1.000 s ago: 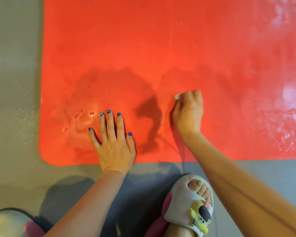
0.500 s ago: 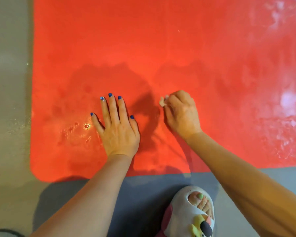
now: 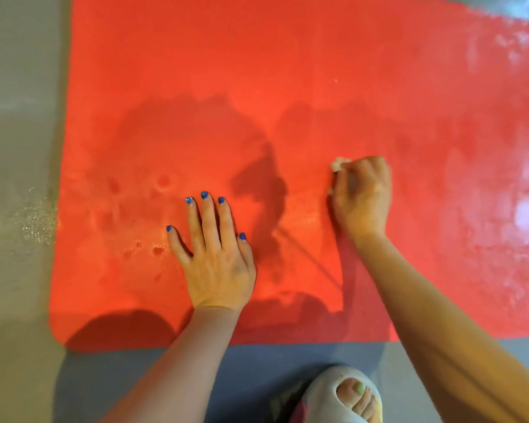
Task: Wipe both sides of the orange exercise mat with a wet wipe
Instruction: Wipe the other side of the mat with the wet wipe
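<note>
- Apparently mid-wipe on the upward face: the right hand [image 3: 362, 196], fingers curled tight round a balled wet wipe [image 3: 338, 164], presses it onto the orange mat [image 3: 226, 71].
- The left hand [image 3: 216, 254] lies flat at 7 o'clock of it, fingers straight and slightly spread, pinning the mat.
- Next move likely calls for steady strokes toward 3 o'clock.
- The mat lies flat on the grey floor [image 3: 19, 117], glossy with patchy damp sheen.

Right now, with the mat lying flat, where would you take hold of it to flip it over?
Probably the rounded near-left corner of the orange mat, from the left. It is bare and lies at the open floor, while the left hand presses flat farther in and the right hand holds the wipe.
</note>
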`<state>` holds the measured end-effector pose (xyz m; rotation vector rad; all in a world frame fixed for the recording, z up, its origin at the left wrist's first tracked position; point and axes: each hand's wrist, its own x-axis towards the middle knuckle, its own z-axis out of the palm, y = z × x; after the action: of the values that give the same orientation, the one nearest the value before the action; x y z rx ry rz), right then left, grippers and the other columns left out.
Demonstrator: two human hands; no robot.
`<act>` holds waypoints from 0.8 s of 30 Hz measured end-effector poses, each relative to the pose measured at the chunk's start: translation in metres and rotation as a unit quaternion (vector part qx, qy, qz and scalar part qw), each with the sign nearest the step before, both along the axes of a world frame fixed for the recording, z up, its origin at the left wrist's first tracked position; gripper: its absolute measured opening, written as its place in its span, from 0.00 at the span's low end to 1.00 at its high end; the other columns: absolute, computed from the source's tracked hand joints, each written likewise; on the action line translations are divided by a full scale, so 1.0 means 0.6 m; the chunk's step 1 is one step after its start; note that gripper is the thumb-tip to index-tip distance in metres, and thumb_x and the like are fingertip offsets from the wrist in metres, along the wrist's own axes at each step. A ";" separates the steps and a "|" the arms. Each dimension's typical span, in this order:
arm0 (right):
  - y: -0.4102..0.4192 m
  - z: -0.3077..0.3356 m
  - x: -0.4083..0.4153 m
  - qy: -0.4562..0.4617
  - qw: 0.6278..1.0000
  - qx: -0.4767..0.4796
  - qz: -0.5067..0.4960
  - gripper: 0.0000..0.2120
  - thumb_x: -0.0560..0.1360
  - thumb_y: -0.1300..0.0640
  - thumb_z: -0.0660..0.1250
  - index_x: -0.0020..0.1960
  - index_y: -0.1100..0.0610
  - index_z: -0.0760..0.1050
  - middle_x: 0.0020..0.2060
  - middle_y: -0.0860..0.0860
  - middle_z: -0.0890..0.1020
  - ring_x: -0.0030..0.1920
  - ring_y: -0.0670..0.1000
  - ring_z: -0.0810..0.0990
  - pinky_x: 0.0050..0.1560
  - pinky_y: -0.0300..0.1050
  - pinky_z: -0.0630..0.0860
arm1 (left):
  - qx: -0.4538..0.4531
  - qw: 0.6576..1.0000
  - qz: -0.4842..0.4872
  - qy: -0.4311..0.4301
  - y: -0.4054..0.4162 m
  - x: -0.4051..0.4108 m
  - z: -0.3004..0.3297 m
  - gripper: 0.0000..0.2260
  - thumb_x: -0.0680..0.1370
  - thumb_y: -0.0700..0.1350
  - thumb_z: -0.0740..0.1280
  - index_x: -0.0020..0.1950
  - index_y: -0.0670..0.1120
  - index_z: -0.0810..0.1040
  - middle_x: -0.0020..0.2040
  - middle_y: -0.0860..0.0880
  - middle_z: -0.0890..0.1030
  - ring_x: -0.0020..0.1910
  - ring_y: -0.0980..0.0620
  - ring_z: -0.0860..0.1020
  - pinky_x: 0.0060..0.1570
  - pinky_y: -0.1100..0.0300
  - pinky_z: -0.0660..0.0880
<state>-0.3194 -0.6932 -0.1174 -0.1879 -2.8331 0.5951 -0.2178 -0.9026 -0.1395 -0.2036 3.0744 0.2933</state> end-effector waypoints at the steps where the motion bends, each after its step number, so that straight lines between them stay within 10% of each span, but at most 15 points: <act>1: 0.013 0.000 -0.004 -0.003 0.998 -0.010 -0.061 0.05 0.74 0.60 0.64 0.40 0.61 0.75 0.42 0.58 0.76 0.44 0.61 0.75 0.46 0.55 0.72 | -0.003 1.000 0.000 0.000 0.000 -0.001 0.000 0.28 0.81 0.48 0.56 0.81 0.41 0.59 0.82 0.41 0.56 0.82 0.39 0.50 0.75 0.32 0.49; 4: -0.040 -0.003 -0.004 0.002 0.994 -0.031 -0.106 0.03 0.72 0.64 0.63 0.41 0.62 0.76 0.43 0.59 0.76 0.44 0.61 0.75 0.46 0.50 0.71 | 0.003 1.000 0.002 -0.005 -0.001 0.000 -0.001 0.29 0.81 0.48 0.57 0.81 0.41 0.58 0.82 0.41 0.56 0.82 0.39 0.50 0.75 0.32 0.49; 10: -0.117 -0.009 -0.022 -0.003 0.981 -0.015 0.193 0.05 0.74 0.65 0.65 0.41 0.60 0.78 0.39 0.58 0.77 0.39 0.61 0.76 0.41 0.54 0.73 | 0.003 1.000 0.006 -0.002 -0.004 -0.001 0.000 0.28 0.80 0.48 0.56 0.81 0.42 0.61 0.82 0.41 0.57 0.82 0.40 0.51 0.75 0.32 0.50; 17: -0.013 -0.003 -0.073 -0.021 0.991 -0.023 -0.132 0.04 0.72 0.62 0.63 0.41 0.62 0.76 0.44 0.58 0.76 0.46 0.62 0.77 0.46 0.46 0.68 | 0.002 1.000 -0.001 0.004 -0.003 -0.002 -0.004 0.28 0.81 0.48 0.56 0.81 0.41 0.60 0.82 0.41 0.58 0.82 0.39 0.52 0.75 0.32 0.51; 24: -0.158 0.001 -0.082 -0.038 0.985 -0.045 0.162 0.11 0.74 0.60 0.58 0.41 0.62 0.78 0.40 0.59 0.77 0.41 0.62 0.76 0.43 0.55 0.75 | 0.016 1.000 0.012 0.005 0.001 -0.003 -0.002 0.27 0.81 0.48 0.56 0.80 0.41 0.62 0.82 0.41 0.58 0.82 0.40 0.51 0.75 0.31 0.50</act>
<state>-0.3685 -0.7879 -0.1165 0.2469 -2.9344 0.7984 -0.2198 -0.9022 -0.1409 -0.2391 3.0774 0.3449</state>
